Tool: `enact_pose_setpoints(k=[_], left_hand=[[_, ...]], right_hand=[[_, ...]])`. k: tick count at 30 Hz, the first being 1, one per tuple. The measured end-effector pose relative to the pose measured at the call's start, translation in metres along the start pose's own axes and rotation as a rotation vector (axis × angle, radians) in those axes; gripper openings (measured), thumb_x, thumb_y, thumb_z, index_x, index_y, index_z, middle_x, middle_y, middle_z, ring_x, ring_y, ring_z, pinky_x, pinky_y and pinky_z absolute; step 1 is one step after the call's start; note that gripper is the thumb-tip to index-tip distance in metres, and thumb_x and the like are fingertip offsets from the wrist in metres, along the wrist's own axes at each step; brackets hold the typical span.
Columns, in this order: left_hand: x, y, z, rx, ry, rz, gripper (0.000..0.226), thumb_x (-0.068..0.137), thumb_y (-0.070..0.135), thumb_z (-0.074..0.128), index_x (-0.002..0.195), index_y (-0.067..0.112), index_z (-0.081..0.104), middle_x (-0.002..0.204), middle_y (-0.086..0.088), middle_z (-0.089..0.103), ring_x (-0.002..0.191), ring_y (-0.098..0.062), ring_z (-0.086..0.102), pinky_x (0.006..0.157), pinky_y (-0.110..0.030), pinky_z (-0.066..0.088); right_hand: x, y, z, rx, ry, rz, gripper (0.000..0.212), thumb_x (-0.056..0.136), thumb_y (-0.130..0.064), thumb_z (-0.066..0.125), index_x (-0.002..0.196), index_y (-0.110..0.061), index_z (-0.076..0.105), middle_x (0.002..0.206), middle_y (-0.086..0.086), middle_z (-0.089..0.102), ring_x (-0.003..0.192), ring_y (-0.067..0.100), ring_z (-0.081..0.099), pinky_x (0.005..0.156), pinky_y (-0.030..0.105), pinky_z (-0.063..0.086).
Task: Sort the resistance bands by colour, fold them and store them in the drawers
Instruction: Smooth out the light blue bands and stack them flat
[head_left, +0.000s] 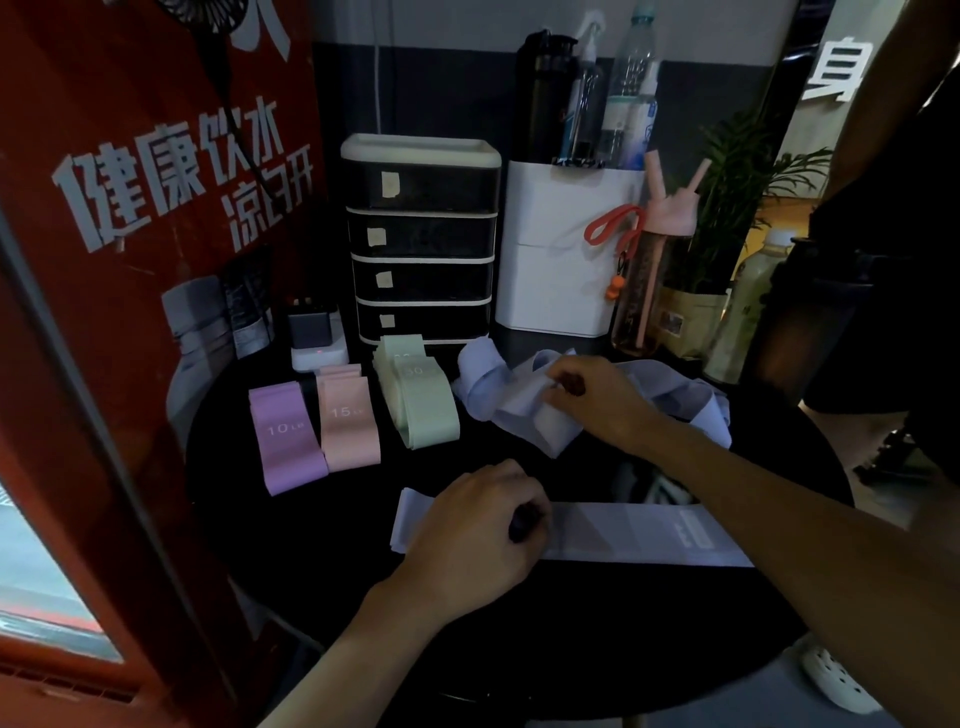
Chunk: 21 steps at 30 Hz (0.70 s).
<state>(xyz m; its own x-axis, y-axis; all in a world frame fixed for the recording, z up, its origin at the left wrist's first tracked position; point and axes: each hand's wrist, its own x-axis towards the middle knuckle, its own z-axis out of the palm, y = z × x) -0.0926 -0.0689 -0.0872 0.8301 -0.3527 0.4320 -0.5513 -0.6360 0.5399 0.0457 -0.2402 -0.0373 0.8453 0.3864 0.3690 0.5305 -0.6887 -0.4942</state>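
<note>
On the round black table (571, 649) lie sorted piles: purple bands (285, 436) marked 10 LB, pink bands (347, 421) marked 15 LB, and mint green bands (421, 400). A loose heap of pale lavender-blue bands (524, 415) lies to their right. My right hand (597, 400) pinches a band in that heap. One lavender-blue band (634, 532) lies flat across the table's front. My left hand (478, 535) rests on its left part with curled fingers gripping it. The black drawer unit (422, 239) stands behind the piles, all drawers closed.
A white holder (561, 249) with bottles and a pink-lidded bottle (649, 275) stand at the back right beside a potted plant (727, 218). A small charger on a white base (317, 338) sits left of the drawers. A red poster panel (130, 260) borders the left.
</note>
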Motion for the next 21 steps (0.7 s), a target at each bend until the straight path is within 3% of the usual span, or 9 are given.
enact_pose_setpoints(k=[2, 4, 6, 8, 10, 14, 16, 18, 21], left_hand=[[0.0, 0.0, -0.001, -0.004, -0.013, 0.003, 0.008, 0.087, 0.03, 0.058, 0.088, 0.027, 0.065, 0.091, 0.01, 0.055, 0.084, -0.008, 0.055, 0.074, -0.037, 0.049], [0.0, 0.0, -0.001, 0.001, -0.012, 0.0, 0.01, 0.088, 0.031, 0.057, 0.09, 0.027, 0.066, 0.091, 0.01, 0.055, 0.084, -0.009, 0.054, 0.075, -0.036, 0.049], [0.0, -0.001, 0.0, 0.009, 0.001, -0.012, 0.011, 0.089, 0.03, 0.058, 0.092, 0.026, 0.067, 0.093, 0.01, 0.055, 0.085, -0.01, 0.055, 0.076, -0.036, 0.049], [0.0, -0.001, 0.0, 0.002, 0.023, -0.026, 0.01, 0.09, 0.028, 0.058, 0.092, 0.024, 0.067, 0.094, 0.009, 0.055, 0.084, -0.011, 0.056, 0.075, -0.039, 0.05], [-0.001, 0.0, 0.001, -0.02, 0.062, -0.024, 0.012, 0.089, 0.029, 0.055, 0.089, 0.022, 0.065, 0.094, 0.009, 0.055, 0.081, -0.01, 0.057, 0.073, -0.038, 0.05], [-0.008, 0.005, -0.002, -0.047, 0.184, 0.004, 0.009, 0.088, 0.03, 0.053, 0.087, 0.024, 0.06, 0.089, 0.017, 0.052, 0.08, -0.003, 0.055, 0.069, -0.013, 0.042], [-0.01, 0.011, -0.005, -0.053, 0.263, 0.034, 0.007, 0.088, 0.028, 0.053, 0.083, 0.025, 0.057, 0.084, 0.016, 0.052, 0.078, -0.002, 0.055, 0.066, -0.01, 0.039], [-0.01, 0.017, -0.01, -0.034, 0.327, 0.067, 0.011, 0.088, 0.028, 0.05, 0.082, 0.023, 0.058, 0.082, 0.014, 0.052, 0.074, -0.003, 0.054, 0.064, -0.014, 0.042], [0.004, 0.028, -0.027, 0.022, 0.416, 0.096, 0.015, 0.088, 0.027, 0.05, 0.084, 0.017, 0.061, 0.082, 0.008, 0.058, 0.073, -0.011, 0.056, 0.062, -0.032, 0.049]], right_hand=[[0.002, -0.002, -0.007, 0.038, 0.026, 0.001, 0.014, 0.088, -0.012, 0.065, 0.08, -0.023, 0.064, 0.073, 0.0, 0.061, 0.071, 0.02, 0.057, 0.062, 0.031, 0.041], [0.002, -0.007, -0.013, 0.102, 0.054, 0.012, 0.018, 0.088, -0.011, 0.064, 0.085, -0.029, 0.063, 0.074, -0.012, 0.06, 0.071, 0.009, 0.055, 0.062, 0.024, 0.04], [0.001, -0.014, -0.019, 0.185, 0.072, 0.02, 0.017, 0.091, -0.005, 0.061, 0.092, -0.021, 0.067, 0.08, -0.003, 0.065, 0.075, 0.008, 0.056, 0.064, 0.022, 0.044], [0.002, -0.023, -0.026, 0.251, 0.092, 0.008, 0.016, 0.092, -0.002, 0.058, 0.093, -0.013, 0.069, 0.087, 0.01, 0.069, 0.079, 0.013, 0.059, 0.069, 0.029, 0.047], [0.003, -0.032, -0.033, 0.273, 0.125, 0.007, 0.015, 0.092, -0.002, 0.058, 0.091, -0.01, 0.071, 0.083, 0.011, 0.069, 0.077, 0.011, 0.058, 0.071, 0.032, 0.048], [0.004, -0.058, -0.058, 0.4, 0.188, 0.024, 0.029, 0.093, 0.0, 0.059, 0.078, -0.021, 0.071, 0.073, -0.009, 0.07, 0.072, 0.006, 0.064, 0.074, 0.034, 0.053], [0.006, -0.071, -0.071, 0.477, 0.212, 0.01, 0.038, 0.093, -0.001, 0.059, 0.071, -0.029, 0.072, 0.068, -0.012, 0.071, 0.07, 0.006, 0.067, 0.068, 0.034, 0.053], [0.011, -0.083, -0.081, 0.504, 0.254, 0.017, 0.039, 0.094, -0.003, 0.058, 0.07, -0.03, 0.072, 0.069, -0.016, 0.071, 0.07, 0.0, 0.064, 0.071, 0.031, 0.051], [0.022, -0.093, -0.089, 0.536, 0.306, 0.063, 0.018, 0.093, -0.005, 0.058, 0.087, -0.015, 0.072, 0.087, 0.006, 0.069, 0.083, 0.015, 0.058, 0.079, 0.039, 0.051]])
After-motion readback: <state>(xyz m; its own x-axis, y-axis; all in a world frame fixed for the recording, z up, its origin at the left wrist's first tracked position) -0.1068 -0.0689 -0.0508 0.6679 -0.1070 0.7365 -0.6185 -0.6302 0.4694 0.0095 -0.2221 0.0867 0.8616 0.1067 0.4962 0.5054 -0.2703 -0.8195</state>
